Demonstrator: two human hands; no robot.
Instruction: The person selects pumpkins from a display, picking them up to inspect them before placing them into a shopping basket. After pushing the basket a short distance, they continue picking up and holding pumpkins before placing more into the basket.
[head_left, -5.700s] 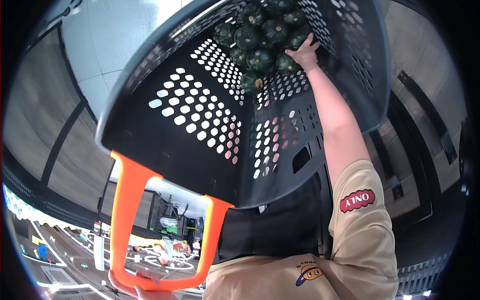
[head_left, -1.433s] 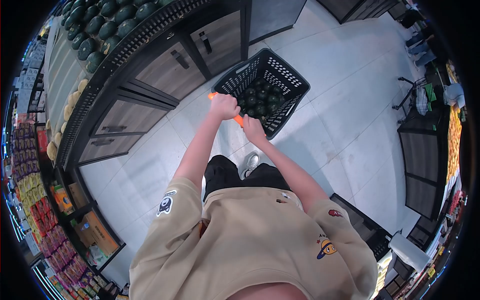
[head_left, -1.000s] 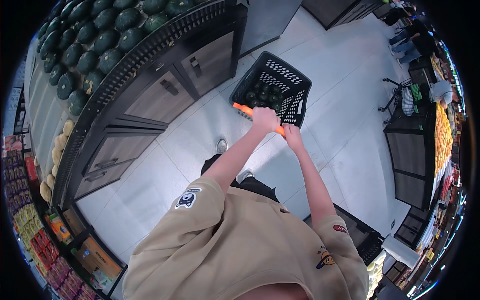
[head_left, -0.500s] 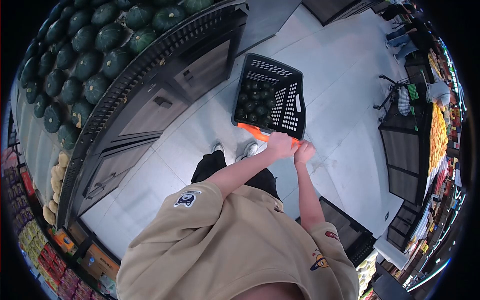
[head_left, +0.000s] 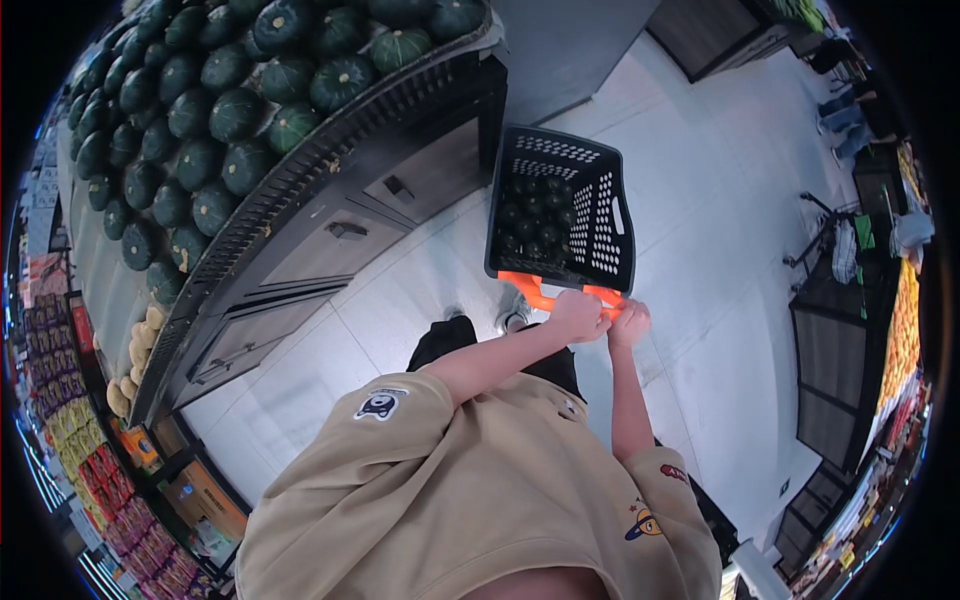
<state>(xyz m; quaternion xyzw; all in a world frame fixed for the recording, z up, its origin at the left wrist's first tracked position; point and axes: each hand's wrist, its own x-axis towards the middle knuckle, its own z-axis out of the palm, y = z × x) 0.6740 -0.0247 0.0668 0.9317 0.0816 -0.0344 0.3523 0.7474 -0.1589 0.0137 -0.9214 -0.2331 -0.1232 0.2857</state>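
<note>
Both of my hands hold the orange handle of a black shopping basket in front of me on the floor. My left hand is closed around the handle's middle part. Right beside it, my right hand is closed on the handle's right end. Perforated walls surround several dark green round squashes lying at the bottom of the basket. The fingers' undersides and part of the handle are hidden.
To the left, a grey stand carries a heap of dark green squashes, close to the basket. Pale oblong produce lies at its near end. Across the tiled floor stand a cart, a person's legs and an orange fruit display.
The basket and both hands have shifted right and slightly down in the view. The squash stand has also moved right, showing more of its heap. Both hands keep their hold on the handle.
</note>
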